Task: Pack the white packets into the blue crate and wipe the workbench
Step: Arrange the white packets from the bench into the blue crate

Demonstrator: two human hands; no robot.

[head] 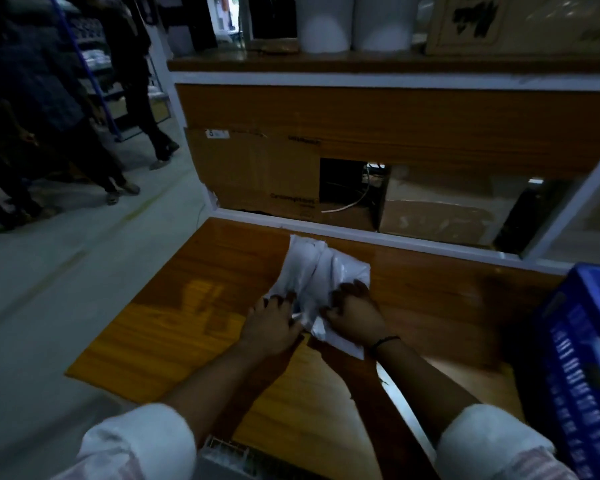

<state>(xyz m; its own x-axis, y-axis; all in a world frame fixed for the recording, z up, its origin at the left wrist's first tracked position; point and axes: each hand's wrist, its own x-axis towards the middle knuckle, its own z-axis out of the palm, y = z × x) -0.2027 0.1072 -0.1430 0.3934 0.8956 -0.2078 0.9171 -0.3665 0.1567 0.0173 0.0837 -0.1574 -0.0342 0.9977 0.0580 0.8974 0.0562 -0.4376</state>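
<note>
GRIP: your left hand (274,320) and right hand (355,317) both clutch the white packets (321,268) mid-workbench (205,306) | AXIS: bundle runs near-to-far | TARGET: blue crate (582,341) lies right; your right hand's nearer; likely swing rightward

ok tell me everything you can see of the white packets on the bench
The white packets look like a crumpled bundle of glossy, plastic-like bags, creased and bunched; how many is unclear. It lies on the wooden workbench near its far edge. The left hand and right hand grip its near end.
</note>
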